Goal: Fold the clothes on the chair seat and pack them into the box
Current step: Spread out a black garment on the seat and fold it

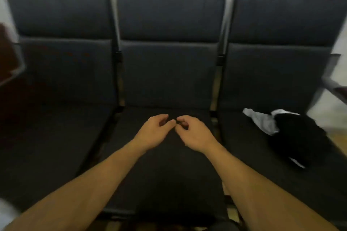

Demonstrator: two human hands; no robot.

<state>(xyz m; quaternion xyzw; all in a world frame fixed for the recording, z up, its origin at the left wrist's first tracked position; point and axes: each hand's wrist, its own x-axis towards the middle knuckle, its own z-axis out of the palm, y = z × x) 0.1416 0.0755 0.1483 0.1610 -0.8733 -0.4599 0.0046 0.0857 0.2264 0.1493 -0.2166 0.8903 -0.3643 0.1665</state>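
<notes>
1. I see both hands over the middle seat (169,155), nearly meeting. The left hand (153,131) has its fingers curled, thumb toward fingertips; the right hand (195,133) is curled the same way.
2. Something dark sits between the fingertips, possibly the edge of a dark garment lying on the dark seat. The frame is too blurred and too low in contrast for me to tell whether either hand actually pinches cloth or holds nothing.
3. The clothes (293,133) I can make out lie on the right seat (262,174): a black heap with a white piece (262,122) poking out at its far left side, well apart from both hands.
4. A reddish-brown shape (9,56) sits at the left edge; I cannot tell whether it is the box.
5. Risks, as I judge them:
   - Black cloth on a black seat hides edges, so a fold may start from a wrong corner and end up lopsided.
   - A fingertip pinch may slip when lifted.
   - The heap lies near the seat's front edge; a careless tug could drag it to the floor.
   - With no box surely in view, packing may mean a blind reach.
</notes>
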